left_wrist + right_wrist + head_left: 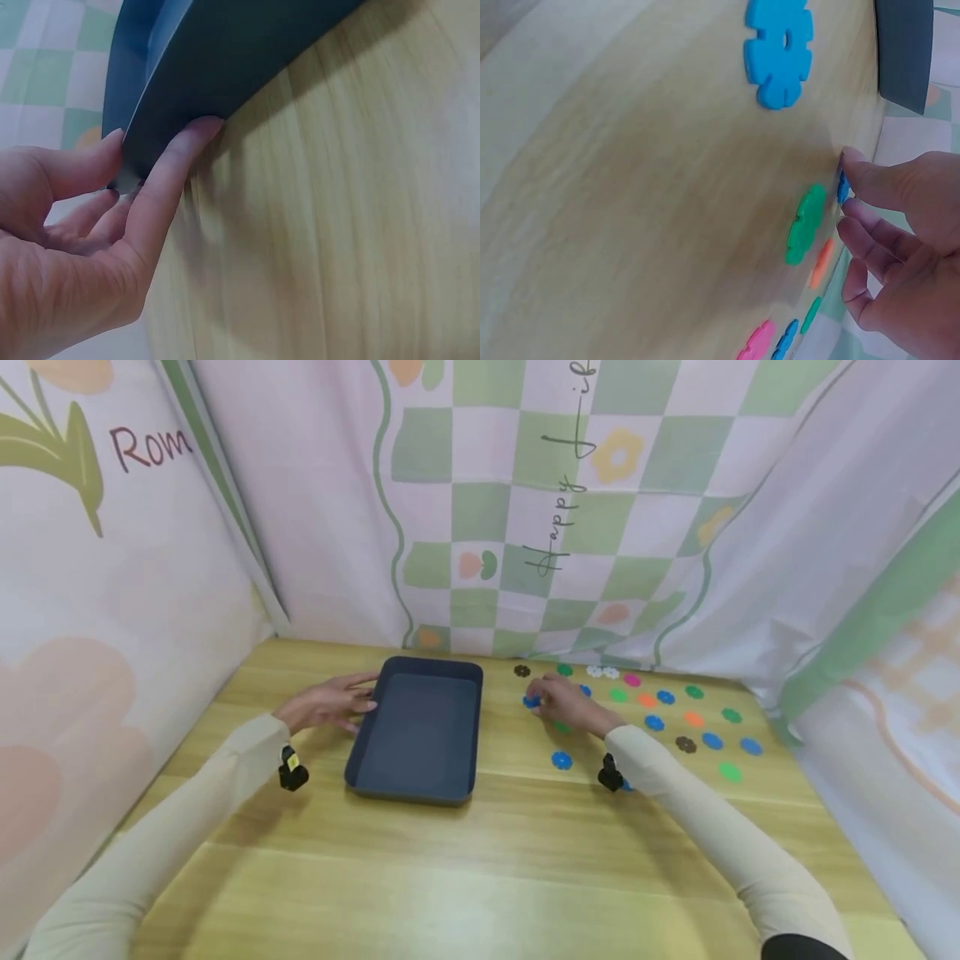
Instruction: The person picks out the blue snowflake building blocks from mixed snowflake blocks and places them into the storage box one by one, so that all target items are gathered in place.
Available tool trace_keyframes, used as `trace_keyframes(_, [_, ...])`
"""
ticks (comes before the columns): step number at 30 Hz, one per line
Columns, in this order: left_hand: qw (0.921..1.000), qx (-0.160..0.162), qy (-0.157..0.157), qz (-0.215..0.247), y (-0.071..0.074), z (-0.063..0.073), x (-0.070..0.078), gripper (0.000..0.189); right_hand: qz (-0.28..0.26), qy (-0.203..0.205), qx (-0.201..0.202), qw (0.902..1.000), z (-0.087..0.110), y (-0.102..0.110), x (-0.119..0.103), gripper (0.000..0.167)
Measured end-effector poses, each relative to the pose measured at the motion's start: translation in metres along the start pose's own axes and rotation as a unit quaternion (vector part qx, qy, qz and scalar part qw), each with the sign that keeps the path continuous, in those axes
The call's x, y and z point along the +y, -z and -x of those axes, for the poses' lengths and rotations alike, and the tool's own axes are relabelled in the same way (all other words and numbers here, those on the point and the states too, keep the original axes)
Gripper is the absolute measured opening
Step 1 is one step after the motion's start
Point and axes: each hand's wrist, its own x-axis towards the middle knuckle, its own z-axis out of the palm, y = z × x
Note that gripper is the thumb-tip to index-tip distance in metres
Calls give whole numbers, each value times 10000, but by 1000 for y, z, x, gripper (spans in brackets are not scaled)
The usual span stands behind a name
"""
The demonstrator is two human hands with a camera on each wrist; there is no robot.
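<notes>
A dark grey rectangular tray (418,735) lies on the wooden table. My left hand (324,703) touches its left side; in the left wrist view, extended fingers (169,176) rest against the tray's outer wall (217,67). To the right of the tray, my right hand (570,706) pinches a blue flower-shaped plastic disc (531,702) between thumb and fingertips, low over the table. Much of this disc (843,187) is hidden by the fingers in the right wrist view. A green disc (806,225) and a larger-looking blue disc (780,49) lie near that hand.
Several notched discs lie scattered on the table's right side, among them a brown disc (522,671), a pink disc (632,680), an orange disc (693,719) and a light green disc (730,772). A patterned curtain (517,510) hangs along the table's back edge.
</notes>
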Motion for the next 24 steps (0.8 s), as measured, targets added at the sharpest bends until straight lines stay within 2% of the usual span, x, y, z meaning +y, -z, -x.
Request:
trace_keyframes(4, [10000,39,8,-14,0,2,2,79,-11,-180,-43,9998,-4,0,-4,38])
trace_keyframes(8, [9999,122,107,-4,0,4,3,77,141,-347,-63,9993,-7,2,-8,34])
trace_keyframes(15, [9978,601,189,-185,-8,3,2,78,170,-444,-177,9987,-10,5,-8,25])
trace_keyframes(20, [9967,743,187,-251,-22,-4,1,75,-204,-671,-399,9967,-6,13,-7,18])
trace_keyframes(24, [9943,948,226,-431,-25,-5,6,70,-679,-484,-128,9964,-11,21,-10,18])
